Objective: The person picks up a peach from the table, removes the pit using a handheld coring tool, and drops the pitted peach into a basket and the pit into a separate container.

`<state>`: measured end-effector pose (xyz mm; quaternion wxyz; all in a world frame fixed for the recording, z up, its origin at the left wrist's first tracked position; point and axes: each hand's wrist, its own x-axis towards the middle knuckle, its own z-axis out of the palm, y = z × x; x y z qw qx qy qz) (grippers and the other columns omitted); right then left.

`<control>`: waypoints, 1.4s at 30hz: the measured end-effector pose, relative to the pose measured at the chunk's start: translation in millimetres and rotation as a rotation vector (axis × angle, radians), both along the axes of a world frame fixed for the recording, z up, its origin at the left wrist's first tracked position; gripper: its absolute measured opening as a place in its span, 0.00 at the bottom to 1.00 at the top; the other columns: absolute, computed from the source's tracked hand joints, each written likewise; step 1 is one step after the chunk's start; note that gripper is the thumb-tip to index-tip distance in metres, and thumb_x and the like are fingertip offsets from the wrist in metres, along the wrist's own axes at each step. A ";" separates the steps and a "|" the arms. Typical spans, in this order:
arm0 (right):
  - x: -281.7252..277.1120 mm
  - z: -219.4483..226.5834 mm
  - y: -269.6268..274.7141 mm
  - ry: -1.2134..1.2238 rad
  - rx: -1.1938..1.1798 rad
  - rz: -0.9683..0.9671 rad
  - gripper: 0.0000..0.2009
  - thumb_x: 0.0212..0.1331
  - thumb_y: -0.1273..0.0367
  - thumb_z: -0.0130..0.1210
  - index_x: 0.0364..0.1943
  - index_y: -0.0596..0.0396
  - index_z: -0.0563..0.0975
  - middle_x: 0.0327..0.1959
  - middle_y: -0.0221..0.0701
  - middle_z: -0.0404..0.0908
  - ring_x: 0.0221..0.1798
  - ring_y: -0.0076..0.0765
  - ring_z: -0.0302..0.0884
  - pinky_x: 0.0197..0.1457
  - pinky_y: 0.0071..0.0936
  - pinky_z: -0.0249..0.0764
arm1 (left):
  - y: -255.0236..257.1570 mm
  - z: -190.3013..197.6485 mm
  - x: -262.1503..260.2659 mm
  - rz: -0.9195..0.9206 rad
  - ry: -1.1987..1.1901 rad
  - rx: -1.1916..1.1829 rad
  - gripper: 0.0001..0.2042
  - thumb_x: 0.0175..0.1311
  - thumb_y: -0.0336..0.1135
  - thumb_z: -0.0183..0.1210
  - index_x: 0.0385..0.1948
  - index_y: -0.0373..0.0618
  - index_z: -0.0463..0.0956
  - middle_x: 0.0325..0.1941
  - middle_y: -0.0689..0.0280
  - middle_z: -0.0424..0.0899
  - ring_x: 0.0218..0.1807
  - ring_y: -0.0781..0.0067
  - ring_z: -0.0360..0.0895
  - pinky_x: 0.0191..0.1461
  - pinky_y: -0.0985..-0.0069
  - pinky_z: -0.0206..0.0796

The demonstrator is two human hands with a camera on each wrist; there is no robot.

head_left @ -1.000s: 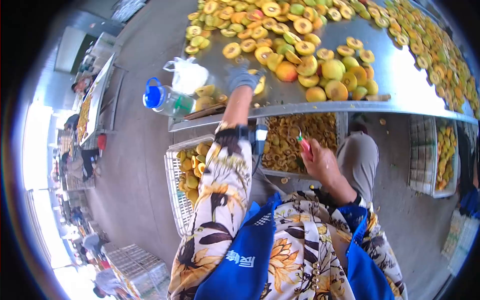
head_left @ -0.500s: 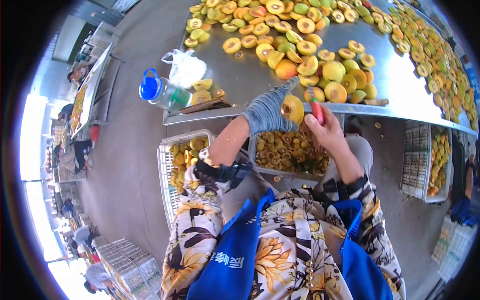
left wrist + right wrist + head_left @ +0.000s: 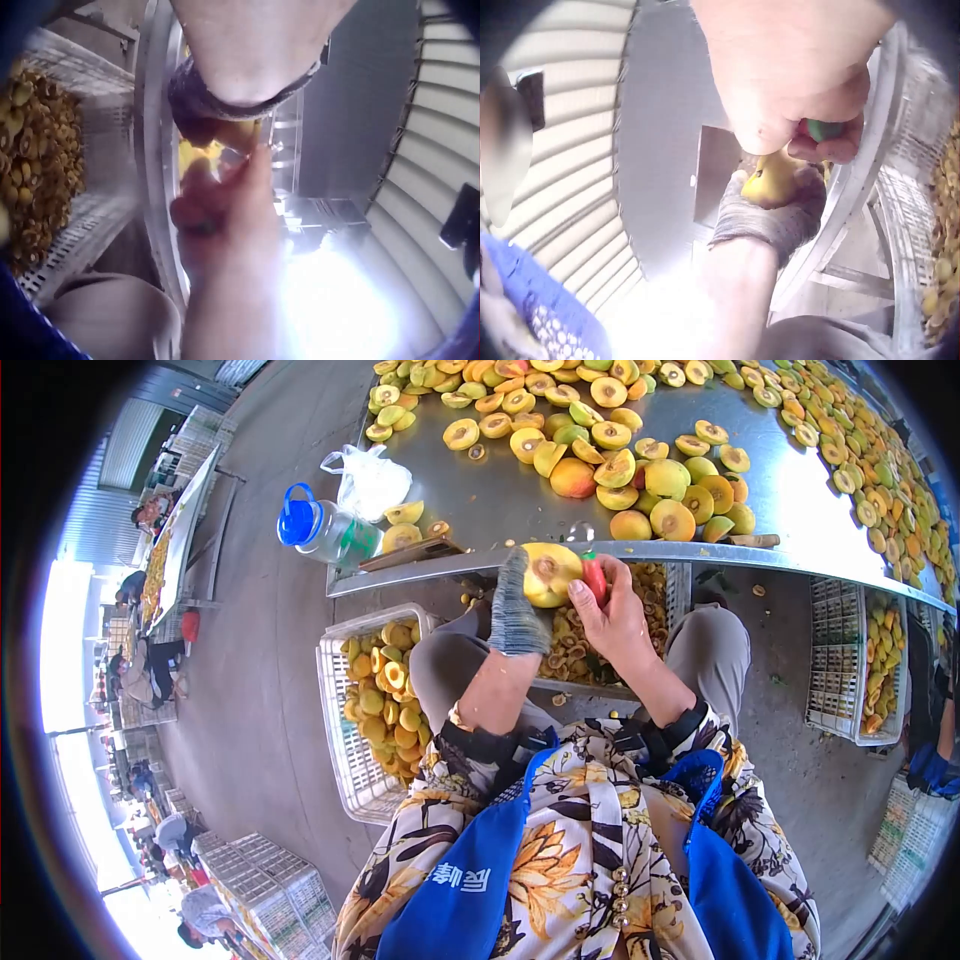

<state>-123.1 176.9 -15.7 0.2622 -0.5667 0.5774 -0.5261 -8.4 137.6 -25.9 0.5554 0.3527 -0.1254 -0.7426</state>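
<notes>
In the head view my left hand, in a grey knit glove, grips a yellow peach half with its cut face and brown pit area showing. My bare right hand holds a small pitting knife by its red handle, right against the fruit's edge; its blade is hidden. The right wrist view shows the peach half cupped in the glove, and the handle's green end in the right fist. Both hands are just over the near edge of the metal table, above a crate of pits.
Many peach halves cover the table. At its left corner are a plastic jug with a blue lid, a white plastic bag and a wooden board. Crates of peaches stand at left and right.
The left hand came back from the tabletop with a peach half and drew it toward the body. The right hand rose with the pitting knife from below the table edge to meet the fruit.
</notes>
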 end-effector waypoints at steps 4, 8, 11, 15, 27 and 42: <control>-8.7 8.7 21.4 0.115 0.206 0.202 0.15 0.54 0.64 0.53 0.38 0.60 0.66 0.23 0.47 0.73 0.28 0.56 0.73 0.29 0.39 0.69 | -10.2 -9.6 17.6 -0.020 -0.182 -0.233 0.19 0.58 0.45 0.52 0.46 0.44 0.66 0.43 0.60 0.74 0.45 0.64 0.73 0.51 0.68 0.67; -8.0 6.8 28.7 0.099 0.231 0.253 0.13 0.54 0.65 0.53 0.34 0.59 0.66 0.20 0.48 0.71 0.27 0.59 0.72 0.27 0.40 0.67 | -2.8 3.2 10.4 0.010 -0.256 -0.307 0.16 0.57 0.36 0.55 0.45 0.39 0.69 0.42 0.62 0.75 0.43 0.72 0.73 0.48 0.76 0.68; -8.5 1.4 30.0 0.117 0.224 0.237 0.13 0.54 0.66 0.52 0.33 0.60 0.64 0.19 0.49 0.71 0.27 0.60 0.71 0.27 0.41 0.67 | 2.9 7.0 4.8 -0.009 -0.357 -0.380 0.18 0.57 0.36 0.55 0.48 0.39 0.68 0.42 0.63 0.74 0.42 0.74 0.72 0.49 0.78 0.66; -7.6 -4.6 35.0 0.129 0.269 0.207 0.12 0.52 0.71 0.50 0.33 0.62 0.62 0.18 0.51 0.71 0.27 0.61 0.71 0.28 0.42 0.67 | 11.7 15.8 -9.4 0.007 -0.370 -0.400 0.18 0.57 0.35 0.56 0.47 0.38 0.68 0.41 0.63 0.74 0.42 0.74 0.72 0.50 0.78 0.65; -1.7 -15.2 38.8 0.135 0.438 0.313 0.15 0.48 0.72 0.50 0.41 0.59 0.66 0.23 0.49 0.72 0.28 0.55 0.72 0.34 0.37 0.68 | -18.9 0.5 12.1 -0.301 -0.349 -0.231 0.08 0.53 0.30 0.57 0.34 0.40 0.75 0.32 0.66 0.77 0.35 0.77 0.74 0.39 0.80 0.69; 8.1 4.0 32.2 -0.396 0.930 0.424 0.05 0.52 0.73 0.44 0.33 0.55 0.65 0.14 0.28 0.65 0.08 0.23 0.61 0.07 0.24 0.57 | 0.8 -3.7 -3.2 0.079 -0.632 -0.242 0.06 0.52 0.27 0.58 0.31 0.41 0.77 0.30 0.69 0.77 0.32 0.79 0.73 0.38 0.81 0.67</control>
